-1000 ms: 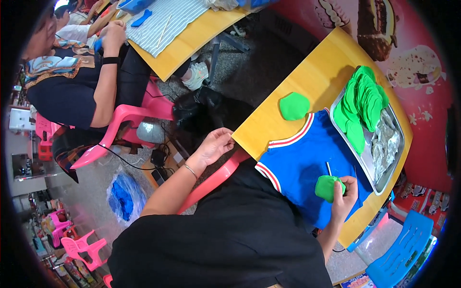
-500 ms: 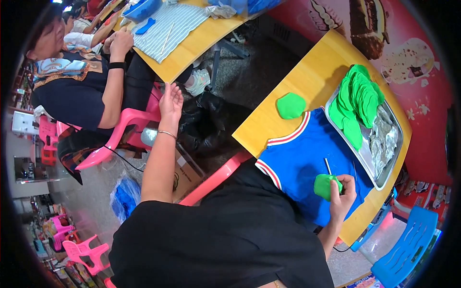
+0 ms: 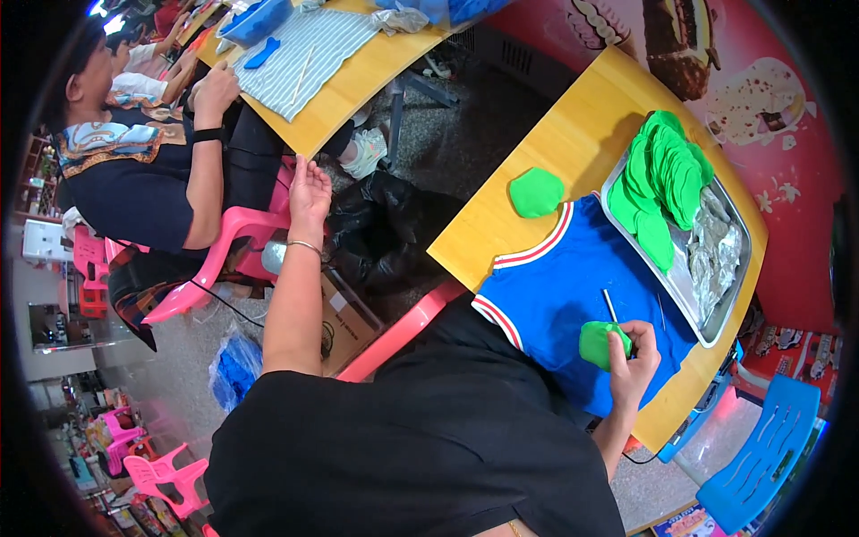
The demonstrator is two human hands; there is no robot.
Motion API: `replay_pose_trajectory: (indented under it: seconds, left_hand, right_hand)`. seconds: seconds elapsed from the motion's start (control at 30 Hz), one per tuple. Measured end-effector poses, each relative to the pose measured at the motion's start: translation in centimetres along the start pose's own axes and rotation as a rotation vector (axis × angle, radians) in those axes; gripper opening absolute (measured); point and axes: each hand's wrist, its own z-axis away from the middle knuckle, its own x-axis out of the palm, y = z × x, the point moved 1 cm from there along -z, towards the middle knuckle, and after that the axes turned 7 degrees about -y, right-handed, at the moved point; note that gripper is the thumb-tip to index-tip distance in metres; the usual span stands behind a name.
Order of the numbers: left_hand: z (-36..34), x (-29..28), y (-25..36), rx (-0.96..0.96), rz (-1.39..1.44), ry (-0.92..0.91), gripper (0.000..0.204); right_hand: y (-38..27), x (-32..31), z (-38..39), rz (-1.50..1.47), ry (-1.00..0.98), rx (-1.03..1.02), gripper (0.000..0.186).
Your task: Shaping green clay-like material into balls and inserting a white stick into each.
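Between the thumb and fingers of my right hand is a green disc, thin and soft-looking, held above a blue garment with red-and-white trim. Just beyond the disc, a thin pale stick lies on the garment. My left hand is stretched out away from the table, palm up and fingers extended, with nothing visible in it. A metal tray at the right holds a pile of green discs beside crumpled clear plastic. One more green disc lies alone on the yellow table.
At the left sits another person, hands together by a second table with a striped cloth. A black bag and a cardboard box are on the floor. Pink chairs and a blue chair stand around.
The whole view has shifted slightly. My right hand still grips the green disc, and my left hand stays extended with little change. The seated person's head has turned somewhat.
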Motion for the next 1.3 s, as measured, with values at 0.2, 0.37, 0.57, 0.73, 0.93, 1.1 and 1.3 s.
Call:
replay_pose_trajectory:
  seconds: [0.2, 0.37, 0.57, 0.73, 0.93, 1.1, 1.3]
  left_hand:
    - [1.0, 0.7, -1.1, 0.068, 0.013, -0.039, 0.019]
    - [0.7, -0.1, -1.0, 0.079, 0.034, -0.06, 0.018]
    - [3.0, 0.4, -3.6, -0.043, -0.131, -0.078, 0.011]
    - [12.2, 4.4, -8.6, -0.533, -0.751, -0.563, 0.02]
    - [14.9, 4.0, -9.0, -0.643, -0.785, -0.687, 0.023]
    - [15.1, 3.3, -9.5, -0.707, -0.582, -0.653, 0.02]
    - [15.1, 2.2, -10.2, -0.685, -0.512, -0.599, 0.018]
  right_hand:
    - [-0.5, 0.3, -0.3, 0.005, -0.012, -0.007, 0.018]
    - [-0.8, 0.3, -0.4, 0.015, -0.027, -0.012, 0.019]
    - [-1.0, 0.7, -0.4, -0.012, -0.049, -0.004, 0.019]
    - [-2.1, 0.9, -0.6, -0.009, -0.067, -0.002, 0.018]
    - [-1.3, 1.0, -0.4, -0.092, -0.041, -0.044, 0.018]
    - [-1.2, 1.0, -0.3, -0.095, -0.063, -0.061, 0.018]
    - [-1.6, 1.0, -0.5, -0.195, -0.072, -0.036, 0.018]
